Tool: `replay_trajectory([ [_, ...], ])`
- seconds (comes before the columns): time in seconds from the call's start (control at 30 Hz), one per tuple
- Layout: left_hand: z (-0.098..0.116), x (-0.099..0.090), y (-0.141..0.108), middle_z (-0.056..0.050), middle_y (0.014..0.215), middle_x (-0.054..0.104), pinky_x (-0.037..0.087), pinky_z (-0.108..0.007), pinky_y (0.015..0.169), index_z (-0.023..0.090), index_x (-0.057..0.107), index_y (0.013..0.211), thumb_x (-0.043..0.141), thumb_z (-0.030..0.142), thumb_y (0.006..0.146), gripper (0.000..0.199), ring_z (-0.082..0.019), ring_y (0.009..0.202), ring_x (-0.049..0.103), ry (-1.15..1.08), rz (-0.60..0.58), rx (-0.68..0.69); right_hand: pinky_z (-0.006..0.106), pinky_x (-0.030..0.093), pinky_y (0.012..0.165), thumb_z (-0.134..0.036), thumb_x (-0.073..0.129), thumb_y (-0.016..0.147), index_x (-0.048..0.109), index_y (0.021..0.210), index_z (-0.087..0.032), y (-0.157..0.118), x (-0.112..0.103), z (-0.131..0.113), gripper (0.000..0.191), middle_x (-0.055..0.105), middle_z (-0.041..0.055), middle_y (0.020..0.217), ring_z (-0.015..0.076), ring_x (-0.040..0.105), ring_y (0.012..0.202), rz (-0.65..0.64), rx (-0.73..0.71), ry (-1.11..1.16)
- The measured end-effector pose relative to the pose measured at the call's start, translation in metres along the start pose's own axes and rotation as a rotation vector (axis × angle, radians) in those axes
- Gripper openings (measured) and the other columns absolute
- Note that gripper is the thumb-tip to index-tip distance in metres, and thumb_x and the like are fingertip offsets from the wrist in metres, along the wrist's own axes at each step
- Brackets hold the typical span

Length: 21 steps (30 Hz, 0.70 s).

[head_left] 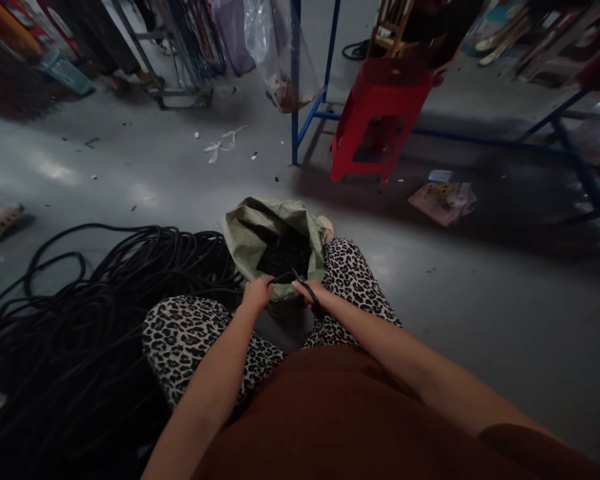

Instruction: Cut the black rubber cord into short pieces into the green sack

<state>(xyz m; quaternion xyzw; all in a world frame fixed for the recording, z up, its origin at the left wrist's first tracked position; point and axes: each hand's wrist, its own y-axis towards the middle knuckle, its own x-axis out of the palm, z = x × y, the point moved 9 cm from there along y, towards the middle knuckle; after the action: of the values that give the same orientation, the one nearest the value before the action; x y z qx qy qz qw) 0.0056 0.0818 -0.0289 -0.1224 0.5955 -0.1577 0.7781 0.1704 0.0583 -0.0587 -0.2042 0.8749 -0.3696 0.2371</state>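
Note:
Between my knees stands an open green woven sack [245, 233], its rim folded and slack. Small dark pieces [285, 257] lie inside it. My left hand [258, 293] is closed on a black cord [279, 279] at the near rim. A pair of scissors [310, 293] with dark handles is in my right hand [316, 295], blades pointing toward the cord over the sack's mouth. Whether the blades touch the cord I cannot tell. To my left lies a big tangled heap of black cord [110, 307], reaching up to the sack.
A red plastic stool [385, 100] stands ahead beside a blue metal frame [295, 87] with clear plastic bags [280, 47] hanging on it. A flat printed package [445, 200] and white scraps [223, 145] lie on the grey floor. Other people's legs [110, 40] show at upper left.

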Motion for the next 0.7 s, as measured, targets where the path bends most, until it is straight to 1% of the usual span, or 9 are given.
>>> replay_trajectory([
  [0.07, -0.001, -0.004, 0.000, -0.005, 0.112, 0.063, 0.041, -0.031, 0.088, 0.023, 0.057, 0.116, 0.044, 0.031, 0.084, 0.036, -0.021, 0.103, 0.057, -0.016, 0.021, -0.018, 0.018, 0.037, 0.035, -0.056, 0.042, 0.085, 0.060, 0.093, -0.013, -0.002, 0.002, -0.001, 0.048, 0.048, -0.0016, 0.045, 0.0105, 0.047, 0.032, -0.032, 0.010, 0.018],
  [0.13, 0.000, -0.008, 0.000, -0.006, 0.114, 0.062, 0.041, -0.030, 0.088, 0.022, 0.057, 0.116, 0.044, 0.030, 0.084, 0.035, -0.020, 0.104, 0.056, -0.037, 0.047, -0.024, 0.018, 0.038, 0.035, -0.058, 0.040, 0.085, 0.058, 0.101, -0.013, -0.004, 0.007, -0.003, 0.051, 0.050, -0.0012, 0.046, 0.0113, 0.049, 0.033, -0.092, 0.002, 0.022],
  [0.27, 0.002, -0.010, 0.001, -0.006, 0.114, 0.062, 0.040, -0.029, 0.089, 0.020, 0.057, 0.115, 0.044, 0.031, 0.085, 0.035, -0.019, 0.104, 0.056, -0.050, 0.073, 0.002, 0.018, 0.039, 0.037, -0.059, 0.038, 0.086, 0.057, 0.106, -0.012, -0.008, 0.016, -0.006, 0.054, 0.051, -0.0006, 0.046, 0.0117, 0.051, 0.036, -0.184, -0.013, 0.006],
  [0.37, 0.006, -0.006, 0.001, -0.006, 0.112, 0.063, 0.040, -0.029, 0.090, 0.020, 0.058, 0.114, 0.045, 0.031, 0.084, 0.035, -0.019, 0.103, 0.057, -0.048, 0.076, 0.039, 0.018, 0.039, 0.039, -0.057, 0.038, 0.087, 0.058, 0.105, -0.011, -0.012, 0.017, -0.009, 0.053, 0.051, -0.0004, 0.046, 0.0115, 0.051, 0.037, -0.200, -0.022, -0.002],
  [0.53, 0.011, -0.002, 0.001, -0.006, 0.111, 0.064, 0.041, -0.029, 0.090, 0.020, 0.059, 0.114, 0.046, 0.030, 0.084, 0.035, -0.020, 0.103, 0.056, -0.054, 0.070, 0.077, 0.018, 0.038, 0.038, -0.053, 0.039, 0.088, 0.058, 0.105, -0.010, -0.018, 0.015, -0.014, 0.050, 0.050, -0.0004, 0.046, 0.0111, 0.049, 0.037, -0.187, -0.015, -0.019],
  [0.7, 0.013, 0.001, 0.000, -0.006, 0.111, 0.064, 0.040, -0.029, 0.091, 0.020, 0.059, 0.114, 0.045, 0.030, 0.084, 0.035, -0.019, 0.104, 0.056, -0.070, 0.035, 0.093, 0.019, 0.039, 0.038, -0.055, 0.042, 0.086, 0.059, 0.103, -0.012, -0.013, 0.015, -0.011, 0.049, 0.052, 0.0001, 0.047, 0.0120, 0.050, 0.037, -0.179, -0.024, -0.019],
])
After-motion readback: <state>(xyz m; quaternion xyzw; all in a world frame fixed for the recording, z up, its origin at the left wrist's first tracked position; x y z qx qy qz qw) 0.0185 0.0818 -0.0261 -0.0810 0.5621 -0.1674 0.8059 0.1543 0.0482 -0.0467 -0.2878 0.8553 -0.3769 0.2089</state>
